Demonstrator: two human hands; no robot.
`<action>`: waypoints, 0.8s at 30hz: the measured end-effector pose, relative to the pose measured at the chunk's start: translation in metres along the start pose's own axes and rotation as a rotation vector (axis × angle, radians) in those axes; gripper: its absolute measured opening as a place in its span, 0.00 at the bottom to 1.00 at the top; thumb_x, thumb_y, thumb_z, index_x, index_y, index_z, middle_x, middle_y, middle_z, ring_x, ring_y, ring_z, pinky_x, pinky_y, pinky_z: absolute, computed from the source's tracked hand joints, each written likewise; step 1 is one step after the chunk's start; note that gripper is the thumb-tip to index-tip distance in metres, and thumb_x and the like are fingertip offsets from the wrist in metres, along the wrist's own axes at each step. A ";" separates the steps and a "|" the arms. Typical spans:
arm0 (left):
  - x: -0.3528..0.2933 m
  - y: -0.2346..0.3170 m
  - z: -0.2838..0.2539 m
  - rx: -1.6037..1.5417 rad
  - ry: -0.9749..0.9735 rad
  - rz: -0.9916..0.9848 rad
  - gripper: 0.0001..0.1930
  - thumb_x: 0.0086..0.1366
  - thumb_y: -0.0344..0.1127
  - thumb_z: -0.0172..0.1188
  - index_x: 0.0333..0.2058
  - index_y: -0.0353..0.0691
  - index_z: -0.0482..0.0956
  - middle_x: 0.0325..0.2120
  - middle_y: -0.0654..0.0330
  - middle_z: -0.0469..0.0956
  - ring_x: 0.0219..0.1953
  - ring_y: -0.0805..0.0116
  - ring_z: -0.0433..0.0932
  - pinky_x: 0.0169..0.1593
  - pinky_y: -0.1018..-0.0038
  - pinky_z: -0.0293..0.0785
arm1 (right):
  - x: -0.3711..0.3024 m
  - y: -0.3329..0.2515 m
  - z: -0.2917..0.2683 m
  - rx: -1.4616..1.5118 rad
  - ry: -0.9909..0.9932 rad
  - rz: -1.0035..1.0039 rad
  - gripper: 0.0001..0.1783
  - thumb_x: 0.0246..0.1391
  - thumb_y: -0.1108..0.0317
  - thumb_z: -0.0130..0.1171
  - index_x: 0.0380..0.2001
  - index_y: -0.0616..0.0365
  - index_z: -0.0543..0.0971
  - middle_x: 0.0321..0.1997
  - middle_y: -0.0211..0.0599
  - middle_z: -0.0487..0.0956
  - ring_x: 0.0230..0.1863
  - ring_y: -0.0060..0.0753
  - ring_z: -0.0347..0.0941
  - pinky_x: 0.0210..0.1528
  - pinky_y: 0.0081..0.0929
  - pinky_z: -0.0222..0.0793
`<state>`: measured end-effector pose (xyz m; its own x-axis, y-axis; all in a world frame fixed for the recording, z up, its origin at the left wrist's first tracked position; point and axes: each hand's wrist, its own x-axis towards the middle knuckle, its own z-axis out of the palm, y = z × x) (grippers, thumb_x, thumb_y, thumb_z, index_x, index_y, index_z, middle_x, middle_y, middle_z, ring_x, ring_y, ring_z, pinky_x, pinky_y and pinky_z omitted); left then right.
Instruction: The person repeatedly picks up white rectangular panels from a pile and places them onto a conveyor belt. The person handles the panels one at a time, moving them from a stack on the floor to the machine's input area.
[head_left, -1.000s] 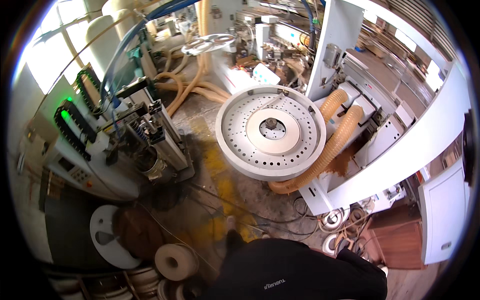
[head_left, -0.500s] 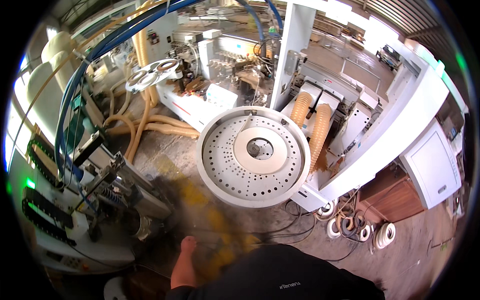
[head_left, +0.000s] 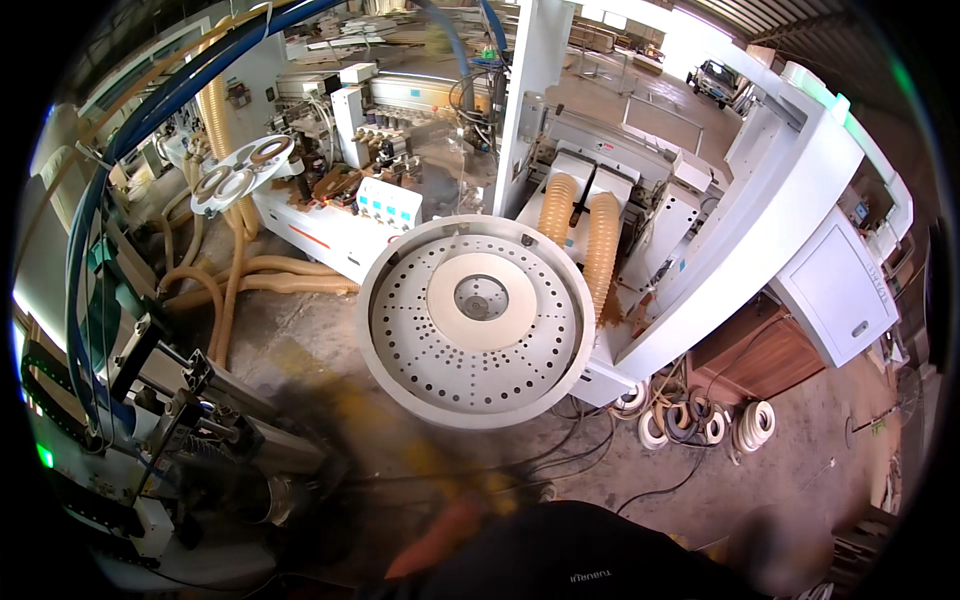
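My left hand [head_left: 455, 520] is low in the middle of the view, smeared by motion, in front of my dark shirt [head_left: 570, 555]. Its fingers cannot be made out. A blurred, brownish rounded shape at the lower right appears to be my right hand [head_left: 785, 548]; its fingers do not show. Neither hand visibly touches anything. Ahead of me stands a large round white tray [head_left: 375, 375] with a raised rim, a perforated floor and a central hub [head_left: 478, 300]. It belongs to a white machine [head_left: 310, 230] that looks like an edge bander.
Ribbed tan hoses [head_left: 600, 250] rise right of the tray; more hoses [head_left: 270, 283] cross the floor at left. Dark machinery [head_left: 210, 430] stands at near left. Coiled banding rolls [head_left: 755, 425] and black cables [head_left: 560, 460] lie on the floor by a brown cabinet [head_left: 750, 350].
My view has shifted, so the tray and machine sit further left. My left forearm has moved right across the picture and blurred. A blurred shape has appeared at the lower right.
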<state>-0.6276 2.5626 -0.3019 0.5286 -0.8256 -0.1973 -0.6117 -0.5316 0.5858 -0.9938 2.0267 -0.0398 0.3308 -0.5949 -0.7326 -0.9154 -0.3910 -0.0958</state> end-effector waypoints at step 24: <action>0.028 0.061 0.042 0.653 -0.588 -0.226 0.18 0.67 0.41 0.56 0.54 0.50 0.80 0.50 0.64 0.81 0.47 0.62 0.82 0.43 0.62 0.79 | 0.063 0.185 0.106 0.254 -0.026 -0.054 0.19 0.55 0.51 0.55 0.43 0.46 0.85 0.43 0.43 0.86 0.45 0.52 0.83 0.47 0.46 0.78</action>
<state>-0.6753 2.4986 -0.3048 0.4005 -0.5562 -0.7282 -0.8364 -0.5465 -0.0426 -1.1666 1.9913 -0.1749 0.3775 -0.5585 -0.7387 -0.9260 -0.2309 -0.2986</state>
